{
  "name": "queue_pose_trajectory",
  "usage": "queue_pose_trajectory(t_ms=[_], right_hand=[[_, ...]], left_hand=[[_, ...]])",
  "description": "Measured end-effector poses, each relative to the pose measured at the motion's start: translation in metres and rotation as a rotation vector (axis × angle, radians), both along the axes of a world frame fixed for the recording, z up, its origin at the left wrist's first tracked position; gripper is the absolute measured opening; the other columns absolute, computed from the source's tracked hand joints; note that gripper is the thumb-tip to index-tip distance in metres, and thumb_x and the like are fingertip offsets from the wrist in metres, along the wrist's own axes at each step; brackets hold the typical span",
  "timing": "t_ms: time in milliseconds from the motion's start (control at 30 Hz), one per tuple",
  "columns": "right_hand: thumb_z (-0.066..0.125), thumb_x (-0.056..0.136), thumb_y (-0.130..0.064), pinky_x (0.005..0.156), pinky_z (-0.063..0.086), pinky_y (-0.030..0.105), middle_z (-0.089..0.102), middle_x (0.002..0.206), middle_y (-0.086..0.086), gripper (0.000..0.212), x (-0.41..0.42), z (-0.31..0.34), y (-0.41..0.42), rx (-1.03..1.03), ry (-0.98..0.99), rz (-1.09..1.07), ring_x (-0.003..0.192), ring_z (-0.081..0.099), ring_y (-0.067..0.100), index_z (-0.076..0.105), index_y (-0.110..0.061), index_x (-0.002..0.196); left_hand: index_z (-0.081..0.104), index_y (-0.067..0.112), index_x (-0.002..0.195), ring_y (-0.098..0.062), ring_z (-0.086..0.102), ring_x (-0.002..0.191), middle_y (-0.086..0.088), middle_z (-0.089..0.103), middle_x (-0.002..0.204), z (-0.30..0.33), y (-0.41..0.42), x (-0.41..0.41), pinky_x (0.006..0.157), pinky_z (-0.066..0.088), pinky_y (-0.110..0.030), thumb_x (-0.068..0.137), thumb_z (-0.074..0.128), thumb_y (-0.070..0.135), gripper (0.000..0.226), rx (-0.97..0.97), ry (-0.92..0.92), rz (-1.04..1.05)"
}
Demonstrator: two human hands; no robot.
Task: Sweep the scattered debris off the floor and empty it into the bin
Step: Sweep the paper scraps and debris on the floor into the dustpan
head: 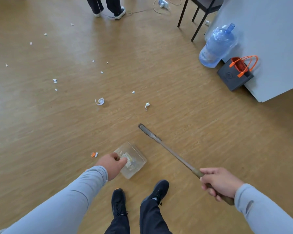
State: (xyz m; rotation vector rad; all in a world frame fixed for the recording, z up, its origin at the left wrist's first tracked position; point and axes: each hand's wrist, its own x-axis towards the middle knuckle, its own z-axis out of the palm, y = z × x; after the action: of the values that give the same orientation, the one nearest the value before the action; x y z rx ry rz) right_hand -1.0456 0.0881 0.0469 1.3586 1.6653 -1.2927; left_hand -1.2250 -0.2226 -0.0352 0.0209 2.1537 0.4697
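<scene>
right hand grips broom handle – left hand pinches clear dustpan on floor; paper scraps lie scattered ahead.

Bright, even daylight with pale glare streaks across the wooden floor. Shadows are soft. Wide-angle bending at edges; slight overall blur.

At twelve o'clock a second person is cut off above the knees by the top edge. The broom head is motion-blurred, its bristles unreadable. The left hand hides part of the clear dustpan, whose contents are indistinct.
</scene>
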Motion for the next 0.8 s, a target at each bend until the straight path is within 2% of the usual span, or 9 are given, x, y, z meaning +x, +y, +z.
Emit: queue_pose_trajectory(t_ms=[100, 200, 267, 333, 433, 500, 600, 700, 800], right_hand=[[0.051, 0.091, 0.001, 0.037, 0.033, 0.019, 0.062, 0.063, 0.011, 0.056, -0.034, -0.026, 0.006, 0.083, 0.008, 0.026, 0.042, 0.044, 0.017, 0.051, -0.019, 0.144], [0.049, 0.088, -0.003, 0.043, 0.038, 0.023, 0.061, 0.066, 0.012, 0.046, -0.066, -0.061, 0.008, 0.155, -0.021, 0.102, 0.051, 0.049, 0.021, 0.057, -0.029, 0.125], [0.047, 0.088, -0.005, 0.046, 0.040, 0.026, 0.059, 0.063, 0.010, 0.034, -0.076, -0.078, 0.005, 0.167, -0.059, 0.186, 0.053, 0.050, 0.023, 0.064, -0.022, 0.112], [0.047, 0.089, -0.005, 0.046, 0.040, 0.026, 0.057, 0.063, 0.009, 0.031, -0.072, -0.084, 0.002, 0.144, -0.110, 0.253, 0.053, 0.050, 0.023, 0.067, -0.016, 0.109], [0.051, 0.089, -0.004, 0.040, 0.036, 0.022, 0.057, 0.064, 0.010, 0.041, -0.051, -0.066, 0.020, -0.031, -0.128, 0.195, 0.046, 0.046, 0.018, 0.058, -0.027, 0.122], [0.056, 0.091, -0.001, 0.036, 0.031, 0.018, 0.058, 0.062, 0.012, 0.044, -0.032, -0.045, 0.048, -0.090, -0.098, 0.092, 0.040, 0.042, 0.016, 0.053, -0.022, 0.130], [0.058, 0.093, 0.004, 0.034, 0.031, 0.017, 0.060, 0.063, 0.016, 0.044, -0.012, -0.018, 0.071, -0.111, -0.077, 0.031, 0.037, 0.041, 0.018, 0.054, -0.011, 0.134], [0.057, 0.091, 0.001, 0.036, 0.031, 0.019, 0.059, 0.061, 0.011, 0.054, -0.012, -0.027, 0.060, -0.020, -0.080, 0.116, 0.038, 0.042, 0.018, 0.052, -0.018, 0.141], [0.054, 0.088, -0.006, 0.036, 0.034, 0.020, 0.058, 0.061, 0.003, 0.062, -0.031, -0.055, 0.039, 0.053, -0.111, 0.290, 0.042, 0.045, 0.018, 0.049, -0.022, 0.148]], left_hand=[[0.062, 0.022, 0.102, -0.022, 0.065, 0.077, -0.003, 0.072, 0.084, -0.008, 0.022, -0.013, 0.066, 0.049, -0.031, 0.090, 0.048, 0.051, 0.033, 0.012, -0.012, 0.024], [0.063, 0.021, 0.100, -0.020, 0.064, 0.075, -0.001, 0.070, 0.080, -0.019, 0.042, -0.022, 0.067, 0.049, -0.031, 0.090, 0.049, 0.049, 0.033, -0.004, 0.008, 0.028], [0.064, 0.020, 0.100, -0.016, 0.057, 0.067, 0.000, 0.065, 0.074, -0.022, 0.055, -0.028, 0.062, 0.046, -0.029, 0.091, 0.048, 0.048, 0.033, -0.020, 0.040, 0.016], [0.064, 0.019, 0.100, -0.015, 0.051, 0.063, 0.000, 0.062, 0.073, -0.020, 0.067, -0.032, 0.058, 0.038, -0.028, 0.092, 0.048, 0.047, 0.033, -0.045, 0.070, -0.001], [0.064, 0.018, 0.104, -0.016, 0.052, 0.066, 0.000, 0.061, 0.074, -0.017, 0.081, -0.034, 0.068, 0.027, -0.030, 0.095, 0.046, 0.046, 0.035, -0.060, 0.094, -0.003], [0.064, 0.019, 0.105, -0.014, 0.053, 0.066, 0.002, 0.060, 0.072, -0.015, 0.086, -0.034, 0.074, 0.028, -0.030, 0.096, 0.045, 0.048, 0.036, -0.061, 0.094, -0.009], [0.064, 0.018, 0.097, -0.019, 0.056, 0.066, 0.001, 0.059, 0.068, -0.013, 0.088, -0.034, 0.062, 0.030, -0.030, 0.093, 0.047, 0.049, 0.035, -0.053, 0.094, 0.004], [0.060, 0.019, 0.088, -0.022, 0.056, 0.066, 0.001, 0.058, 0.065, -0.013, 0.085, -0.036, 0.068, 0.030, -0.031, 0.091, 0.047, 0.047, 0.031, -0.054, 0.081, 0.032], [0.063, 0.021, 0.093, -0.016, 0.055, 0.069, 0.000, 0.062, 0.069, -0.014, 0.084, -0.038, 0.075, 0.038, -0.031, 0.091, 0.049, 0.047, 0.029, -0.036, 0.082, 0.071]])
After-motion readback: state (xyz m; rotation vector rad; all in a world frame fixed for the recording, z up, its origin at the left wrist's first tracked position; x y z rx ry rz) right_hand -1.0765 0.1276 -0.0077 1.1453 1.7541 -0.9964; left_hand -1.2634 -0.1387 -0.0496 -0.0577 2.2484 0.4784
